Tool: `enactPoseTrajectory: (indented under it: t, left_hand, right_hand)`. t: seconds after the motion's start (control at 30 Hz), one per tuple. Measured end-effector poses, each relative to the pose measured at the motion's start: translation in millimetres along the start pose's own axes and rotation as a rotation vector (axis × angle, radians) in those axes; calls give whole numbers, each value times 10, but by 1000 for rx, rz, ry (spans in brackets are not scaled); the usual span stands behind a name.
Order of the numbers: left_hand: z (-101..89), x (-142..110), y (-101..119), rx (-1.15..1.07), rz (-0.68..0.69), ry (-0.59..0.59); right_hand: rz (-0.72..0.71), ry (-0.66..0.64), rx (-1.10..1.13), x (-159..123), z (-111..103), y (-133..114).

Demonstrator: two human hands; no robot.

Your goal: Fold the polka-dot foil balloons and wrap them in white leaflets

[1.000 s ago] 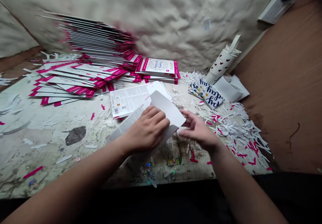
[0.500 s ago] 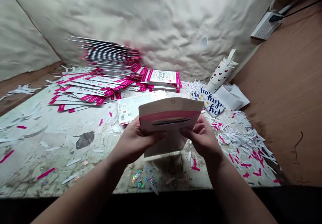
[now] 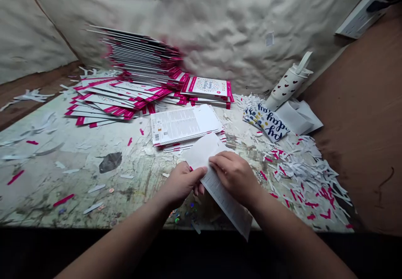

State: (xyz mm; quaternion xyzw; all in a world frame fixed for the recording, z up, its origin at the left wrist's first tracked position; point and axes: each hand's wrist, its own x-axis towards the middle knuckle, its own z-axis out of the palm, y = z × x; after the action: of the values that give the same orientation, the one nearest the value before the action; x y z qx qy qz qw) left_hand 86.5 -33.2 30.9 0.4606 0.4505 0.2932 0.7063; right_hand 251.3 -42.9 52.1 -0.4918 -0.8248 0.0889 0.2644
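A white card packet [image 3: 224, 197] with fine grey print is held slanting over the table's front edge, its lower end past the edge. My left hand [image 3: 184, 183] grips the packet's left side, the thumb on top and the fingers underneath. My right hand [image 3: 235, 174] is closed over the opposite side, its fingertips pressed together on the packet's face. The far corner of the packet overlaps the near edge of a pile of similar printed packets [image 3: 180, 126]. What the right thumb touches is hidden.
A tall stack of pink-edged packets [image 3: 141, 57] leans at the back left, with fanned packets [image 3: 106, 101] before it. A smaller stack [image 3: 209, 86] stands behind the pile. At right are a heart-patterned tumbler [image 3: 287, 86], patterned cards [image 3: 266, 122] and paper scraps [image 3: 301, 166].
The packet has been turned from upright and facing me to a slanted, flatter pose. My right hand has moved from its edge onto its face. The view has shifted slightly.
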Motion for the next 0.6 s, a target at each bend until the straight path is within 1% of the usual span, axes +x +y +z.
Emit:
enactPoseTrajectory:
  t: [0.1, 0.2, 0.33, 0.4, 0.53, 0.6]
  left_hand:
    - [40, -24, 2, 28, 18, 6]
    - [37, -33, 8, 41, 22, 3]
    - [18, -25, 6, 44, -2, -18]
    - [22, -19, 15, 63, -8, -17]
    - [55, -30, 56, 124, 24, 1]
    - [59, -41, 74, 126, 22, -6]
  right_hand:
    - [-42, -38, -122, -5, 40, -85]
    - [-51, -58, -210, 37, 19, -53]
    - [-11, -65, -126, 48, -38, 5]
    - [-36, -96, -137, 30, -52, -33]
    - [-134, -115, -387, 21, -13, -182]
    - [-133, -90, -472, 37, -14, -157]
